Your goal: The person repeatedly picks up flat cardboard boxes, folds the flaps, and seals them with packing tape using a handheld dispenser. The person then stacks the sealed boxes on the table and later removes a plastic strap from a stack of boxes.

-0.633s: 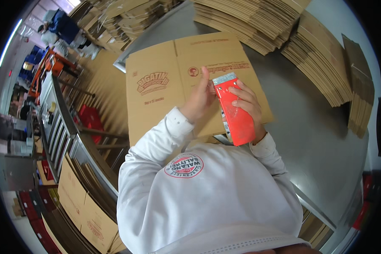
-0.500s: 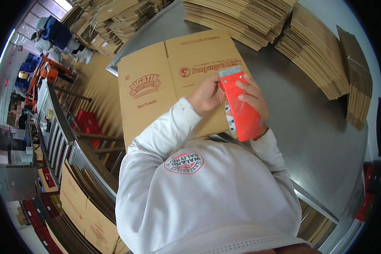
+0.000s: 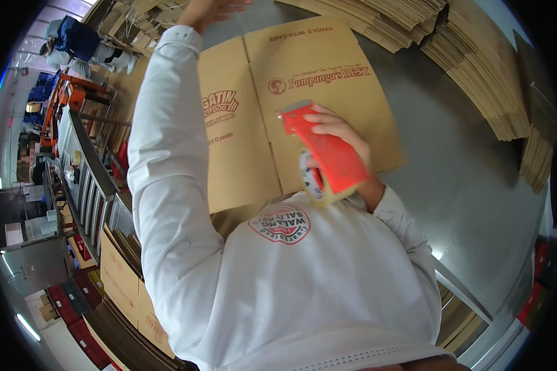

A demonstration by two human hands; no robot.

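A red tape dispenser [image 3: 331,151] with a roll of clear tape [image 3: 310,176] is gripped in my right hand [image 3: 346,136]. It hangs over the near right part of a flat, folded cardboard box [image 3: 328,55] with red print. The dispenser's metal end points to the far left. My left hand [image 3: 211,12] is stretched out past the box's far left corner, partly cut off by the upper edge. Its visible fingers look extended and apart, with nothing seen in them. My left forearm passes over the box's left side and hides part of it.
The box lies on a grey metal table [image 3: 458,204]. Stacks of flat cardboard [image 3: 476,68] stand along the far right, more bundles [image 3: 145,25] at the far left. A roller conveyor [image 3: 86,191] runs on the left, with upright cardboard [image 3: 120,272] below it. Another person [image 3: 80,43] stands farther off.
My left hand has left the dispenser and swung far and to the left. The dispenser in my right hand has shifted left and tilted. The box appears farther right.
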